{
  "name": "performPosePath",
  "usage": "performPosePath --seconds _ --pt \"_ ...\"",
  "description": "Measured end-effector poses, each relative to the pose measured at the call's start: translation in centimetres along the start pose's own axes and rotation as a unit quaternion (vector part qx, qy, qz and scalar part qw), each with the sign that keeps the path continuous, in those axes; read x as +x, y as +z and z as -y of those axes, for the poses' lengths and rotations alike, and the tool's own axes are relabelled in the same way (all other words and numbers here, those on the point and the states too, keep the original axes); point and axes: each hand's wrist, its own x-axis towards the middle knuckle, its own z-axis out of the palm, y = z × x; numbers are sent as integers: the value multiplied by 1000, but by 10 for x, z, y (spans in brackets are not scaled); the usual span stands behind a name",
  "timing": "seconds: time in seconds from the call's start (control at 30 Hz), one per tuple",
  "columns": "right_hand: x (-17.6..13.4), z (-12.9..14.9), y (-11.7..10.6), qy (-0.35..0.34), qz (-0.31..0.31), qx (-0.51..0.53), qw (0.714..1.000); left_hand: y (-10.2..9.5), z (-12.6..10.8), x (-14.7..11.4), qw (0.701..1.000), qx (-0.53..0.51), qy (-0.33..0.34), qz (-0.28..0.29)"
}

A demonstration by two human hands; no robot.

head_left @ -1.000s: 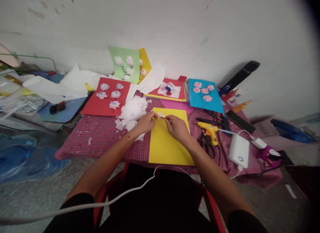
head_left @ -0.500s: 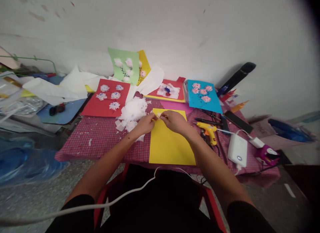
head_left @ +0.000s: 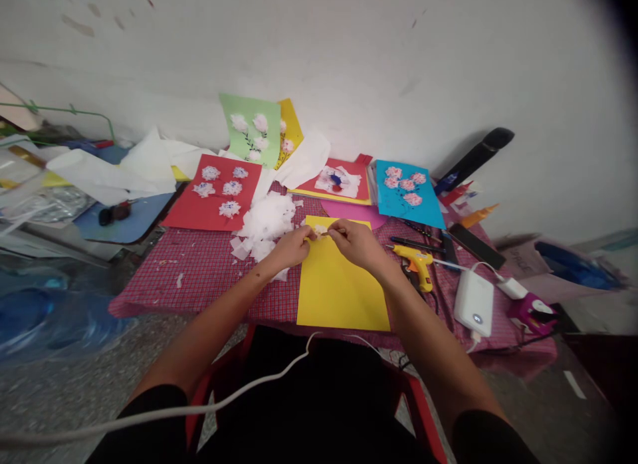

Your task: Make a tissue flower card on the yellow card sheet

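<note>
A yellow sheet of paper (head_left: 343, 284) lies upright in front of me. Near its top left corner a small white tissue paper piece (head_left: 319, 229) sits on the paper. My left hand (head_left: 295, 244) is closed at the fingertips against the left side of that piece; what it pinches, if anything, is too small to make out. From the right, my right hand (head_left: 353, 240) grips a thin stick (head_left: 325, 234) whose tip points at the white piece. Left of the sheet is a heap of cut white tissue squares (head_left: 266, 218).
Flower pictures on red (head_left: 214, 201), green (head_left: 249, 128) and blue paper (head_left: 409, 191) stand around the back. On the right lie a yellow glue gun (head_left: 416, 261), a white power bank (head_left: 473, 301) and a dark phone-like slab (head_left: 477, 244). A white cable (head_left: 259, 384) crosses my lap.
My right hand has drawn slightly to the right, away from my left fingertips. The white piece and the thin stick now show between the hands. My left hand stays nearly in place.
</note>
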Motion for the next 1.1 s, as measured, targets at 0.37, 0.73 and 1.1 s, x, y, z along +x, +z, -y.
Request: performPosePath --seconds 0.37,0.73,1.1 --pt "-53 -4 -20 93 -62 134 985 -37 -1 -38 996 -60 -20 -58" --pt "-60 8 16 98 -61 212 970 -49 4 -79 973 -150 -120 -130" --pt "-67 19 29 121 -54 355 925 -60 3 -92 927 -290 -106 -211"
